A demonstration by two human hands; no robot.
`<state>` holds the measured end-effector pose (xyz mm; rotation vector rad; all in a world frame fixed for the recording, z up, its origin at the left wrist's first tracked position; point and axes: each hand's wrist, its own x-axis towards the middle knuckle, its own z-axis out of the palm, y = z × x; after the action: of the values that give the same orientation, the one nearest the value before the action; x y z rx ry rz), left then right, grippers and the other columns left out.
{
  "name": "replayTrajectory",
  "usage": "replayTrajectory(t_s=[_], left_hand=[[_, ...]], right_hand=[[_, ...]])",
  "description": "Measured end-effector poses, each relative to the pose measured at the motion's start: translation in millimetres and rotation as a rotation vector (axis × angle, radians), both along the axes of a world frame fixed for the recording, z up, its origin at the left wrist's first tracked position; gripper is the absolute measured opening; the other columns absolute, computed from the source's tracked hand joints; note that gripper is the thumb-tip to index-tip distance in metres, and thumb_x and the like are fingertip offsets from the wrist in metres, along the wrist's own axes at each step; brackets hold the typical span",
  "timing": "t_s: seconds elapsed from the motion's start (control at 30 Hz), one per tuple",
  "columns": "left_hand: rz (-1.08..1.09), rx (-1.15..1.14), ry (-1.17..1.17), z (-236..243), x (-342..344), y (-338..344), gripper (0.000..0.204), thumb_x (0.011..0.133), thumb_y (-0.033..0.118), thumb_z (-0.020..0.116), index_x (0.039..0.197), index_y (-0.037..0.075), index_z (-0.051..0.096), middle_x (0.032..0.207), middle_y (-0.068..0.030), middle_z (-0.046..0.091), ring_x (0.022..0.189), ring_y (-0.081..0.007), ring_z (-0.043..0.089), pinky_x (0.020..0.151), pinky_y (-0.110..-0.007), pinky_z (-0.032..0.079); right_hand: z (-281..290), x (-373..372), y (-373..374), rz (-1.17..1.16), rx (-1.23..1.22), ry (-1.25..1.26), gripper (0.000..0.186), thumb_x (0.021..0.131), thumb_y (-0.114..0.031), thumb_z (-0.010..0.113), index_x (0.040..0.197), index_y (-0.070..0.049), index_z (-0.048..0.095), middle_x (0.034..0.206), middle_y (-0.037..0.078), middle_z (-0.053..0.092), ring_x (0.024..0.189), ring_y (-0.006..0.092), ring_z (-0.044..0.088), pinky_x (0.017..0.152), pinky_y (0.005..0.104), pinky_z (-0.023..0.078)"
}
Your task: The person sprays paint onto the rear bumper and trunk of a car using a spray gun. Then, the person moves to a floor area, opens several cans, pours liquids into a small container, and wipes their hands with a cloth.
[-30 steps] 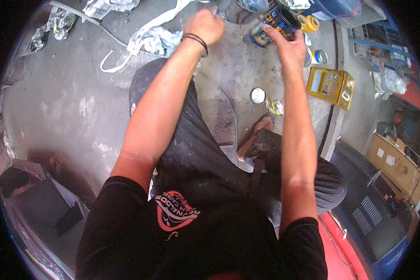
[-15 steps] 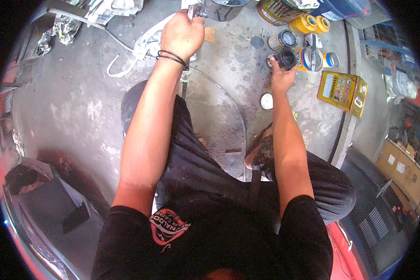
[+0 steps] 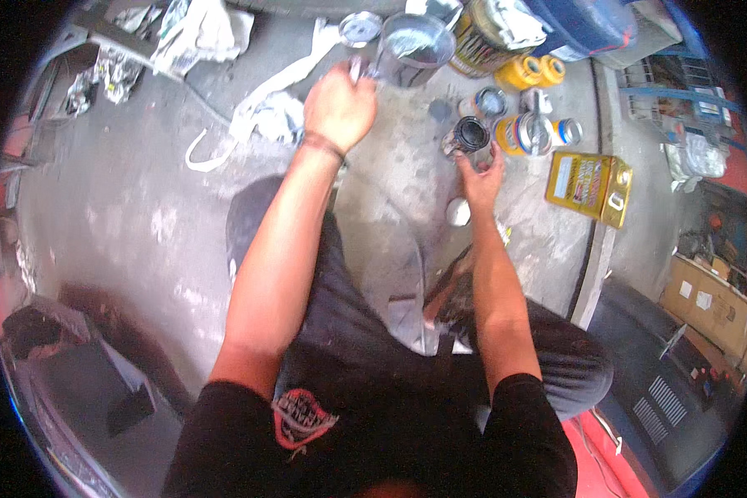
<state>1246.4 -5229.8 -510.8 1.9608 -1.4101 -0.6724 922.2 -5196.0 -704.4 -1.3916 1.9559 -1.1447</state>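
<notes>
My left hand is closed around a grey handle beside an open grey cup. The handle looks like the cup's own, though the fingers partly hide it. My right hand holds a small paint can with a dark round top, thumb and fingers at its near side. Just past that can stands another small can with a blue rim. To its right are a yellow can with a flat tool lying across its top and a smaller yellow-and-blue can.
At the right lies a rectangular gold tin. Two yellow bottles and a large can stand farther back. White cloth lies left of my left hand. A round white lid rests near my right wrist, and a hose crosses the floor.
My right hand has shifted left with the small dark-topped can, widening the gap to the yellow can. The view has tilted, so more of the grey cup shows beside my left hand.
</notes>
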Motion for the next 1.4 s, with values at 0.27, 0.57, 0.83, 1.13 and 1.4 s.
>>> replayTrajectory(t_s=[0.27,0.57,0.83,1.13,1.4], left_hand=[[0.068,0.046,0.172,14,14,16,0.047,0.100,0.030,0.061,0.132,-0.004,0.067,0.112,-0.0339,0.073,0.111,-0.0494,0.070,0.097,-0.053,0.055],[0.091,0.011,0.155,-1,19,6,0.049,0.095,0.027,0.062,0.134,-0.003,0.066,0.116,-0.0332,0.072,0.112,-0.0488,0.070,0.099,-0.052,0.054],[0.025,0.047,0.027,-9,-10,-11,0.042,0.094,0.025,0.063,0.127,0.000,0.066,0.110,-0.0316,0.074,0.108,-0.0483,0.071,0.096,-0.056,0.056],[-0.001,0.177,0.037,-16,-17,-18,0.043,0.096,0.026,0.062,0.128,-0.001,0.068,0.113,-0.0324,0.073,0.111,-0.0493,0.070,0.098,-0.057,0.054],[-0.063,0.168,-0.025,-11,-34,-22,0.041,0.095,0.026,0.064,0.122,-0.005,0.064,0.107,-0.0347,0.073,0.106,-0.0495,0.072,0.095,-0.056,0.056]], right_hand=[[-22,15,-29,0.105,0.106,-0.065,0.102,0.067,-0.040,0.097,0.150,0.000,0.053,0.145,0.023,0.059,0.131,0.0409,0.059,0.106,0.0453,0.049],[21,10,57,0.137,0.617,0.671,0.094,0.074,-0.048,0.090,0.152,-0.013,0.051,0.151,0.017,0.053,0.140,0.0419,0.050,0.112,0.0607,0.041],[30,12,101,0.196,0.426,0.506,0.070,0.073,-0.031,0.090,0.136,-0.012,0.065,0.134,0.021,0.060,0.129,0.0411,0.056,0.109,0.0499,0.045],[202,100,-53,0.137,-0.393,-0.163,0.052,0.076,-0.021,0.095,0.113,-0.004,0.062,0.123,0.016,0.061,0.118,0.0293,0.058,0.105,0.0404,0.047],[245,116,-75,0.357,-0.648,0.189,0.043,0.076,-0.021,0.096,0.096,-0.005,0.061,0.123,0.017,0.065,0.115,0.0316,0.063,0.101,0.0436,0.051]])
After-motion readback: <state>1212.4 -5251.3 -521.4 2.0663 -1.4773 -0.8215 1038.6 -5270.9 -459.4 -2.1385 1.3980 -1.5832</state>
